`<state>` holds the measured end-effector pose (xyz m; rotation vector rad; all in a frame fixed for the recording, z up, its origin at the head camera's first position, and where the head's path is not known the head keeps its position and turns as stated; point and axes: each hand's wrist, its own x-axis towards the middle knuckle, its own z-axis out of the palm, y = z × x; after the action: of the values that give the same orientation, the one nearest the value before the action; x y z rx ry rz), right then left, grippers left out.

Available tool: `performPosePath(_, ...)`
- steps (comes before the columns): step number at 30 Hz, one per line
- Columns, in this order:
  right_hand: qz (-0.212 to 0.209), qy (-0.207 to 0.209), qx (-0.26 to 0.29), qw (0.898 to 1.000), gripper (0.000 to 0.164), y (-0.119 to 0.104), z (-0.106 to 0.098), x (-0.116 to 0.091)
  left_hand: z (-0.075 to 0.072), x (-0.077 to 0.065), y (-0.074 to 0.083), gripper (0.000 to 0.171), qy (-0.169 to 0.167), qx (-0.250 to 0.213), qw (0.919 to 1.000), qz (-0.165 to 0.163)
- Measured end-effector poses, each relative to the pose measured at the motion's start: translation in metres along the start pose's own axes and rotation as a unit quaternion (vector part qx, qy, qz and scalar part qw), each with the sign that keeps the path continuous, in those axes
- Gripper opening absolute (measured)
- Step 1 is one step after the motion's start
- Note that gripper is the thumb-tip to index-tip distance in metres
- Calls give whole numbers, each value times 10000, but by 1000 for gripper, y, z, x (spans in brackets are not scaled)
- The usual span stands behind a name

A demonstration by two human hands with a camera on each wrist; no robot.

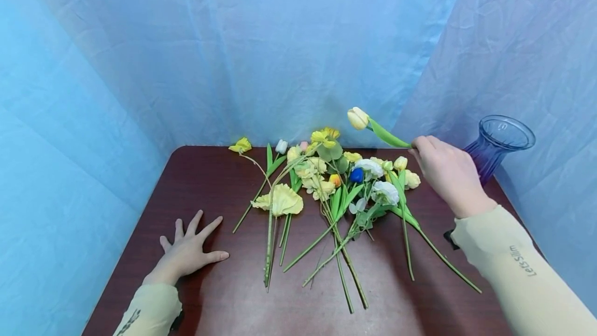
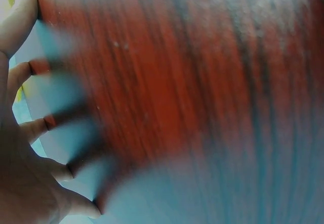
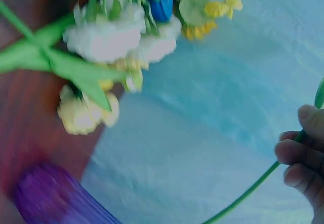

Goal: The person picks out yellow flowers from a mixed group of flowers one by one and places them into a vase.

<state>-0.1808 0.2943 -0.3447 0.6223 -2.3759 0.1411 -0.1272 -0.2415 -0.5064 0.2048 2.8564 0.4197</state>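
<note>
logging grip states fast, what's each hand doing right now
Left hand: open, fingers spread, holding nothing.
Right hand: closed, holding a pale yellow tulip by its stem.

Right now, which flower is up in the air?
The pale yellow tulip with the long green leaf, held up in the person's right hand; the other green-stemmed flowers lie on the dark reddish-brown table.
</note>
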Motion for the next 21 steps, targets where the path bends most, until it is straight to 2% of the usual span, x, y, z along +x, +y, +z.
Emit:
performPosePath(6,-650,288,-219,9972,6,10,-11,13,2,1,-2,96,16,28,10000,-12)
performPosePath(11,-858,243,-297,9956,5,15,-16,20,3,0,-3,95,44,6,10000,-8)
performPosePath(17,-736,472,-267,9958,9,28,-18,21,3,-1,-3,95,28,1,10000,-12)
performPosePath(21,-200,363,-169,9990,12,45,-21,20,2,-1,-2,95,61,-1,10000,5)
